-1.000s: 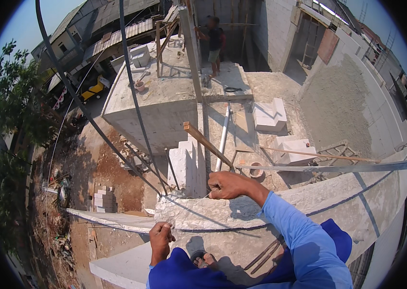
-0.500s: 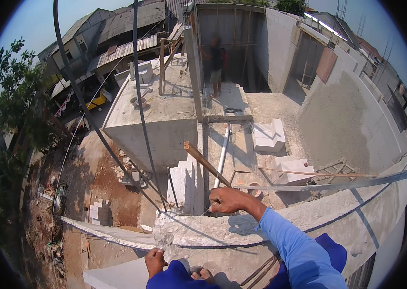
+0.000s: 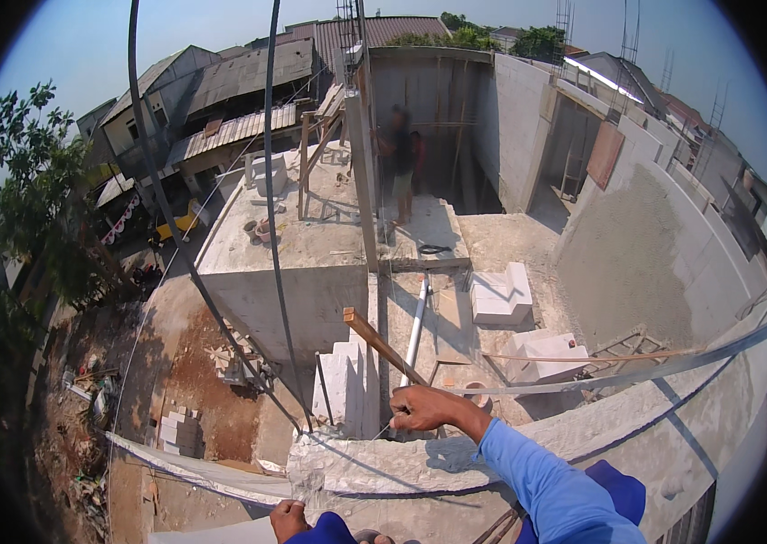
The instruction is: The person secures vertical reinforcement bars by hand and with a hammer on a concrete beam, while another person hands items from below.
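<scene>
My right hand [image 3: 420, 408] is closed in a pinch above the rough top of a pale wall [image 3: 474, 460]. A thin line, string or wire, shows just below its fingers. Behind that hand a wooden bar [image 3: 383, 345] leans up to the left. My left hand [image 3: 290, 519] is low in view, fingers curled, by the left end of the wall top; what it holds, if anything, is hidden. Steel rods [image 3: 276, 227] rise from the wall end, ahead of my left hand. A pair of long-handled tools [image 3: 498, 528] lies below my right sleeve, partly hidden.
A long metal strip [image 3: 624, 373] runs right across the wall. Below are white block stacks [image 3: 501, 296], a white pipe [image 3: 417, 319] and a ladder-like frame [image 3: 633, 349]. A person [image 3: 403, 168] stands on the far slab. Left of the wall is a drop to the ground.
My view has tipped up slightly, so most things sit lower in it. Both hands keep nearly the same places and grips. The far person's stance has shifted a little.
</scene>
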Motion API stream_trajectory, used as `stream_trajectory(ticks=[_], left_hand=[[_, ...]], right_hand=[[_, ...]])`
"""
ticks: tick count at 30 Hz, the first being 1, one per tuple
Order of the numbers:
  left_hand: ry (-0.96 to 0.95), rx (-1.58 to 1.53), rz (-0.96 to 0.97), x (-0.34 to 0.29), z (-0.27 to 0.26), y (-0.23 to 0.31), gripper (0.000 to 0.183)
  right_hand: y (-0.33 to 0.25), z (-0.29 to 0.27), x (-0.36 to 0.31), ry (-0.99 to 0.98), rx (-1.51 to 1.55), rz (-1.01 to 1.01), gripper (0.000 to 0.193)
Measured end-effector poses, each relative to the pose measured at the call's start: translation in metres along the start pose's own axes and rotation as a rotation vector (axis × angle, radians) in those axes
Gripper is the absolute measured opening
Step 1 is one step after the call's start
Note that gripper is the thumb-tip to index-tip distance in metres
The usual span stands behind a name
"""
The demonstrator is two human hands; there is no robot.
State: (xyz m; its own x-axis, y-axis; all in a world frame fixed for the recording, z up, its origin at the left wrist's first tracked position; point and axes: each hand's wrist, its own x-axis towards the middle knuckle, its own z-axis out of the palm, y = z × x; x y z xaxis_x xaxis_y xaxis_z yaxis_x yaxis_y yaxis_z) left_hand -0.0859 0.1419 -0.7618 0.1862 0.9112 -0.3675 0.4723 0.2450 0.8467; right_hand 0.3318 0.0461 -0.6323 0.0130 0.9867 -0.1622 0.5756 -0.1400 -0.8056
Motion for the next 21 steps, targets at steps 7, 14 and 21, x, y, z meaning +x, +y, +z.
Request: stream_trajectory(ticks=[7, 14, 21], left_hand=[[0.017, 0.089, 0.009, -0.002, -0.003, -0.007, 0.019], [0.049, 0.057, -0.006, 0.008, -0.014, -0.036, 0.019], [0.048, 0.056, 0.003, 0.011, -0.015, -0.046, 0.017]], right_hand=[[0.005, -0.001, -0.002, 0.019, -0.004, -0.005, 0.035], [-0.003, -0.003, -0.002, 0.021, 0.005, -0.027, 0.036], [0.0, -0.001, -0.001, 0.035, -0.004, -0.031, 0.036]])
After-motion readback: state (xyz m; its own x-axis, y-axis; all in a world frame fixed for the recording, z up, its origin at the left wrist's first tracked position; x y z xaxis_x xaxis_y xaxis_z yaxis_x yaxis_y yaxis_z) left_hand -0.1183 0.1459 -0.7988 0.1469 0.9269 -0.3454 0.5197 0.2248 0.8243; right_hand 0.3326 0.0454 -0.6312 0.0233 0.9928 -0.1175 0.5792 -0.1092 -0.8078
